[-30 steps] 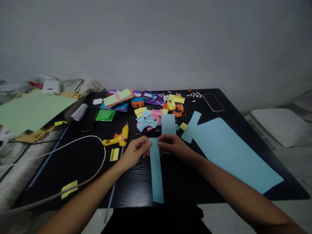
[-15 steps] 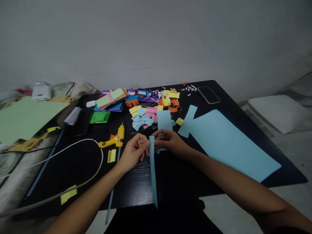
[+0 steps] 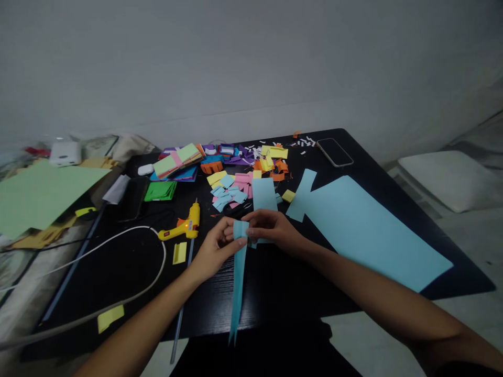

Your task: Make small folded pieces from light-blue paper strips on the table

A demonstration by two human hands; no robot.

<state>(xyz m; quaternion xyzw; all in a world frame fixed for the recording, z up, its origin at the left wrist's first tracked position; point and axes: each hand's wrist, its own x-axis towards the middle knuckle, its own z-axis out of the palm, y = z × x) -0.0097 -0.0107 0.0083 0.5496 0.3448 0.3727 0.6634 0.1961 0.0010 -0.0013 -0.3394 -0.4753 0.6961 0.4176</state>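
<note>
A long, narrow strip of light blue paper (image 3: 239, 277), creased along its length, hangs from my hands toward the table's front edge. My left hand (image 3: 220, 243) is closed on its upper end, thumb in front and fingers behind. At the strip's upper right edge, my right hand (image 3: 273, 228) pinches the paper between thumb and curled fingers. Just behind my right hand lies a blue paper piece (image 3: 264, 193), partly covered by the fingers. The large blue sheet (image 3: 373, 230) lies to the right, beside a smaller blue offcut (image 3: 303, 195).
Left of my hands are a yellow glue gun (image 3: 188, 224) and a looping white cable (image 3: 163, 262). Small coloured paper pieces (image 3: 230, 196), a stack of coloured paper (image 3: 178, 161) and a phone (image 3: 335, 152) lie farther back. A green sheet (image 3: 43, 191) is at far left.
The strip has turned from edge-on to show its creased face, and its lower end has swung left. My left thumb now lies across its front.
</note>
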